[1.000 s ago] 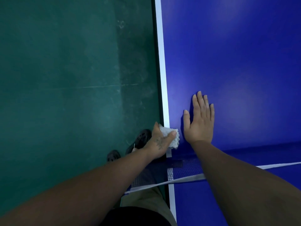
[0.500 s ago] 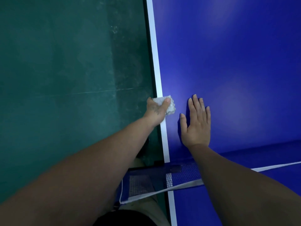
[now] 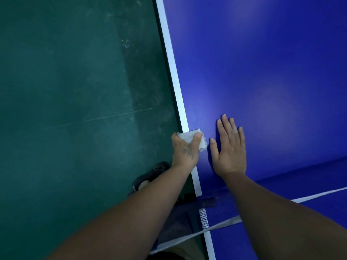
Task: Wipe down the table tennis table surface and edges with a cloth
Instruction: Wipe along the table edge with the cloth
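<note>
Small white crumpled cloth (image 3: 201, 144), on the left rim of the flat blue table tennis table (image 3: 262, 72). It lies across the painted white edge stripe (image 3: 175, 79), a short way beyond the net. The left hand (image 3: 185, 152) grips the cloth: thumb (image 3: 197, 138) pressed on top, the other fingers curled over the rim around the wad. Just beside it, not touching, the right hand (image 3: 230, 149) lies palm-down on the blue surface, fingers straight and close together, thumb held apart (apparently a brace, not a wiping hand).

Change: one second ago the cloth sat level with the heel of the right hand; half a second ago, level with its fingertips; now it is level with the thumb tip. The right hand has kept its place. This reads as a back-and-forth rub along one short stretch of rim. By that judgement edge wiping is under way, with the long run of stripe farther off likely still to do.

Hidden: the left fingertips and the rim's underside, so whether the cloth reaches the side face cannot be told. The dark mesh net (image 3: 219, 211) is crossed by both forearms. A dark shoe (image 3: 152, 174) on the dull green floor (image 3: 75, 91) is partly covered by the left forearm. Dust on the table cannot be made out.
</note>
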`<action>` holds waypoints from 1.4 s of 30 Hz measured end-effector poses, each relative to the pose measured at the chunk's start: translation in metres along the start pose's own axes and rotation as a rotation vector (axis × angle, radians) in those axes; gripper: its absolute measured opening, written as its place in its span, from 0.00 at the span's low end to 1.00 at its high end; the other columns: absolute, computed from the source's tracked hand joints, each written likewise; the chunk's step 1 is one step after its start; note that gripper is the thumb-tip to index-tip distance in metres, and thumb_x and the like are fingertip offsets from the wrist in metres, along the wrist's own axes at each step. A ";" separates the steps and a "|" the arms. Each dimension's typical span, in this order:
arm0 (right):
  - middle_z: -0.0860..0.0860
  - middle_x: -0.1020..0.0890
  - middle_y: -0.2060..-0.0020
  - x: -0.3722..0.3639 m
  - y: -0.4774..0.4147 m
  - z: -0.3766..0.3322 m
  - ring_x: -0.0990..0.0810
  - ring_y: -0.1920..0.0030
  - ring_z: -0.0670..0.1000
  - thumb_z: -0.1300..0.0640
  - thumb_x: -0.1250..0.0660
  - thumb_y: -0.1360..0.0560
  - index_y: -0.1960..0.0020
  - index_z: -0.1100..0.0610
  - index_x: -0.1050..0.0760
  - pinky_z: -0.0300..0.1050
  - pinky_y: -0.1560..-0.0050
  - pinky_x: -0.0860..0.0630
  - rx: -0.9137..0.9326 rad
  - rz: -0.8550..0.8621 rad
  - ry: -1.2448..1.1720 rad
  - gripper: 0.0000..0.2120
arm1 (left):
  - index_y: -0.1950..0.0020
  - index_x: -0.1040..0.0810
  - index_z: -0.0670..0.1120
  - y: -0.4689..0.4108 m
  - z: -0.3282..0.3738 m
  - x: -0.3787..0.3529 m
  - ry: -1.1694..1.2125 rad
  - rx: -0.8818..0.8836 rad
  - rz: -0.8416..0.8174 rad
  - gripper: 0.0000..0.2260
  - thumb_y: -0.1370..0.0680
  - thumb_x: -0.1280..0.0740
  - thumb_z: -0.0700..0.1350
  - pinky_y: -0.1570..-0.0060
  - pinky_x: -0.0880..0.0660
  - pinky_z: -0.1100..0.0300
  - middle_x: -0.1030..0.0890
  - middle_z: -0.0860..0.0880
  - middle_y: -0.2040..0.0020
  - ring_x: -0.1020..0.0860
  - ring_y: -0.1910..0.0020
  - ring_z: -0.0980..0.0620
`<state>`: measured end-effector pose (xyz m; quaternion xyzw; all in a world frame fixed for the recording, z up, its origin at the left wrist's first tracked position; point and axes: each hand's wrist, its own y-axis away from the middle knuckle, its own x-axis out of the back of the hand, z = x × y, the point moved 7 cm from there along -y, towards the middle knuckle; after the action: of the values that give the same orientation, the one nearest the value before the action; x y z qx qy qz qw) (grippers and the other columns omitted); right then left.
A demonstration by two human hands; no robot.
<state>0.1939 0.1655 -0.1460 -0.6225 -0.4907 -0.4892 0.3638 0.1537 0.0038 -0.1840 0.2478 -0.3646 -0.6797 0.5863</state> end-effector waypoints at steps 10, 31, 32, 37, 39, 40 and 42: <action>0.48 0.43 0.13 0.000 0.001 0.000 0.47 0.13 0.52 0.48 0.43 0.12 0.13 0.55 0.41 0.63 0.14 0.47 0.012 0.011 -0.020 0.29 | 0.36 0.40 0.45 -0.096 0.128 0.024 -0.106 -0.117 0.113 0.29 0.19 0.30 0.64 0.46 0.28 0.56 0.23 0.51 0.44 0.21 0.49 0.50; 0.48 0.41 0.13 -0.001 -0.001 0.003 0.44 0.13 0.53 0.46 0.43 0.11 0.13 0.55 0.40 0.63 0.15 0.44 -0.006 0.029 -0.070 0.29 | 0.38 0.33 0.46 -0.107 0.172 0.021 -0.156 -0.135 0.052 0.17 0.15 0.32 0.56 0.51 0.27 0.59 0.28 0.46 0.47 0.25 0.52 0.54; 0.48 0.41 0.13 0.000 0.000 0.002 0.44 0.13 0.53 0.46 0.43 0.11 0.13 0.55 0.40 0.62 0.15 0.44 -0.005 0.030 -0.069 0.29 | 0.42 0.33 0.46 -0.107 0.171 0.020 -0.099 -0.173 0.034 0.15 0.15 0.31 0.54 0.54 0.26 0.57 0.27 0.47 0.49 0.25 0.54 0.54; 0.48 0.42 0.13 0.004 -0.003 -0.001 0.44 0.13 0.53 0.46 0.43 0.11 0.13 0.54 0.41 0.62 0.14 0.45 -0.001 0.023 -0.053 0.29 | 0.49 0.33 0.28 -0.092 0.128 0.007 0.037 -0.159 -0.073 0.21 0.16 0.30 0.46 0.48 0.25 0.29 0.28 0.30 0.54 0.34 0.49 0.46; 0.49 0.41 0.13 0.007 -0.003 -0.003 0.43 0.13 0.54 0.48 0.42 0.12 0.13 0.55 0.40 0.63 0.15 0.44 -0.018 0.011 -0.035 0.29 | 0.35 0.37 0.19 -0.092 0.107 0.006 0.005 -0.055 -0.073 0.37 0.18 0.28 0.53 0.35 0.26 0.29 0.27 0.20 0.43 0.24 0.44 0.20; 0.49 0.40 0.13 0.009 -0.002 -0.005 0.43 0.13 0.54 0.49 0.41 0.12 0.14 0.55 0.39 0.64 0.15 0.43 -0.028 0.009 -0.018 0.29 | 0.31 0.38 0.20 -0.089 0.108 0.008 0.006 -0.035 -0.070 0.40 0.19 0.28 0.56 0.34 0.24 0.33 0.25 0.22 0.42 0.22 0.44 0.24; 0.50 0.39 0.14 0.012 -0.009 -0.012 0.42 0.13 0.55 0.51 0.41 0.12 0.15 0.57 0.37 0.66 0.16 0.42 -0.067 0.006 0.011 0.28 | 0.28 0.35 0.28 -0.094 0.126 0.016 0.029 -0.014 -0.045 0.40 0.21 0.26 0.59 0.36 0.21 0.44 0.19 0.32 0.41 0.17 0.44 0.35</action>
<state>0.1823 0.1599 -0.1314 -0.6330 -0.4703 -0.5077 0.3469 -0.0035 0.0187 -0.1794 0.2618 -0.3457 -0.6914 0.5779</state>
